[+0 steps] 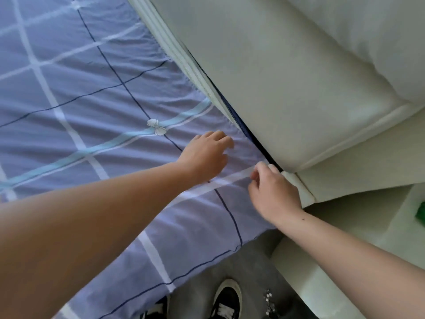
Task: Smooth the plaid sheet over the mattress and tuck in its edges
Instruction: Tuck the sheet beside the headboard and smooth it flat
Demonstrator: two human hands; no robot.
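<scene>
Tucking is under way at the headboard point(287, 72) corner: left hand point(204, 155) presses spread on the plaid sheet point(92, 107), right hand point(271, 189) pinches its edge, which next needs pushing into the gap.

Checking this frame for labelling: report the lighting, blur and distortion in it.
Head view: soft daylight, no harsh glare; the plaid sheet is lit evenly with faint wrinkle shadows. The right hand is slightly motion-blurred at its fingers. Wide-angle distortion enlarges the left forearm and bends the headboard edge.
</scene>
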